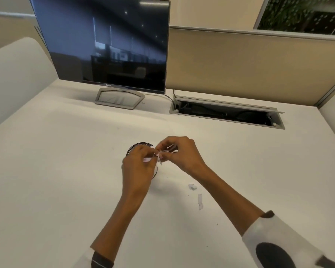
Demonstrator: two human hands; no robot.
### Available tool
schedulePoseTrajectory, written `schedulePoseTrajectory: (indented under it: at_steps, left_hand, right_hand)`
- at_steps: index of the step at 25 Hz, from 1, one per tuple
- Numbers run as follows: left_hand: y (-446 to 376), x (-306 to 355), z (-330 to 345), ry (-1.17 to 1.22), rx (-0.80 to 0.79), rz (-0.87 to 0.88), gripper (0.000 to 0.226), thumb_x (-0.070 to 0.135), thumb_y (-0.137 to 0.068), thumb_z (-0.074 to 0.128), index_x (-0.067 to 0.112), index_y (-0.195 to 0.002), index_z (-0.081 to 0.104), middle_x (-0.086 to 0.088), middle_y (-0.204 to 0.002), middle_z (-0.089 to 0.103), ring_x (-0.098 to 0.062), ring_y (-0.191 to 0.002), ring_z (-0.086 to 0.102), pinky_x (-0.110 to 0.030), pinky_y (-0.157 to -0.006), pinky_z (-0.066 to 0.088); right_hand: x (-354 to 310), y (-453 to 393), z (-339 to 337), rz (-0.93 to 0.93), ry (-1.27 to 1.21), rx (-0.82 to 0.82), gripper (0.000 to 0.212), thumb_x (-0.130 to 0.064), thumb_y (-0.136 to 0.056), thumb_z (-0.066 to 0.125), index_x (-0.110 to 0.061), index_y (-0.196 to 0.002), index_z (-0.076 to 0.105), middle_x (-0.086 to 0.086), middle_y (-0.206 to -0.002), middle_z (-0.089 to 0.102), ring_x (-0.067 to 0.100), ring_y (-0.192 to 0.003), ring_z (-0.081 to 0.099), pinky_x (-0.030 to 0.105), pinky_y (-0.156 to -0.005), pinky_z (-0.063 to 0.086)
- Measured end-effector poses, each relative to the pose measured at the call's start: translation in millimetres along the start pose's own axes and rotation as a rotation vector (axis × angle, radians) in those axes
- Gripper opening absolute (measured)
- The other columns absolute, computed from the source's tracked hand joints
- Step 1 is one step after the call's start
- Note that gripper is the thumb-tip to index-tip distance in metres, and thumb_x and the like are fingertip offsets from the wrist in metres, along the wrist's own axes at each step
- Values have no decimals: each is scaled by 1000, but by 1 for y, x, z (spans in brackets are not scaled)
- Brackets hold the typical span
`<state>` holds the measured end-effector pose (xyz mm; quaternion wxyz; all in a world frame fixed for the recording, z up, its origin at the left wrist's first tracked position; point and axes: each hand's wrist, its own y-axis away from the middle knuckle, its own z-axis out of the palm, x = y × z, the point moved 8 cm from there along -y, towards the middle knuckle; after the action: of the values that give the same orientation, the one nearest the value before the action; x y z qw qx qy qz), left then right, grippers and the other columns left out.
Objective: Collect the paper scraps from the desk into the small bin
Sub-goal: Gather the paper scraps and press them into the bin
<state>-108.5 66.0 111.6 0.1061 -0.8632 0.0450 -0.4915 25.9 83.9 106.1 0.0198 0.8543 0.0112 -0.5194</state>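
Observation:
A small dark mesh bin (136,147) stands mid-desk, mostly hidden behind my hands. My left hand (138,167) and my right hand (182,153) meet just above its rim. Both pinch small white and pinkish paper scraps (159,156) between the fingertips. Two more white scraps lie on the white desk (56,180) to the right of the bin: a small folded scrap (192,186) and a narrow strip (200,201). They sit under my right forearm's line, apart from the bin.
A dark monitor (108,45) on a grey stand (119,98) sits at the back left. An open cable tray (226,114) is recessed in the desk at the back right, in front of a beige partition (249,64).

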Motion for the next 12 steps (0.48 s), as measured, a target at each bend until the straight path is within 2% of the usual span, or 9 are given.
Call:
schedulePoseTrajectory:
  at_steps: [2,4,7,9,10,12]
  left_hand:
    - [-13,-7,-16,-60,30,-38,8,9,-79,66,15,-83,70,2,-91,66,-15,-82,63,-25,-72,49]
    - [-20,-16,-23,-139,9,-68,12,10,-81,64,12,-92,69,-4,-98,66,-20,-88,63,-30,-74,50]
    - [-20,-22,-30,-184,-19,4,27,0,-84,56,13,-105,66,-7,-110,61,-24,-97,60,-41,-82,54]
    - [-14,-26,-44,-169,57,56,34,-4,-83,52,15,-107,65,-8,-111,57,-21,-97,59,-36,-82,53]
    - [-8,-32,-52,-149,118,56,34,-6,-83,51,17,-104,66,-7,-109,57,-17,-92,59,-32,-80,52]
    - [14,-45,-63,-103,227,35,35,-8,-81,49,22,-89,65,-1,-99,59,-6,-78,57,-20,-73,48]
  right_hand:
    - [-16,-14,18,-36,50,-49,17,-3,-75,71,-11,-90,70,8,-90,72,16,-76,64,8,-61,47]
    - [-24,-23,34,-70,125,-141,25,-4,-76,70,-10,-100,68,9,-102,71,14,-84,59,6,-63,42]
    - [-24,-28,28,-111,161,-208,40,-2,-76,69,-19,-111,64,1,-121,65,13,-100,60,13,-69,45]
    - [-12,-31,2,-103,115,-140,35,-5,-77,69,-22,-108,66,-3,-120,66,14,-102,63,15,-68,46]
    - [0,-31,-14,-71,87,-80,30,-7,-79,68,-22,-104,68,-2,-116,68,16,-99,65,16,-67,46]
    - [36,-27,-38,16,129,8,22,-9,-83,64,-19,-102,69,1,-112,70,19,-99,65,20,-74,47]
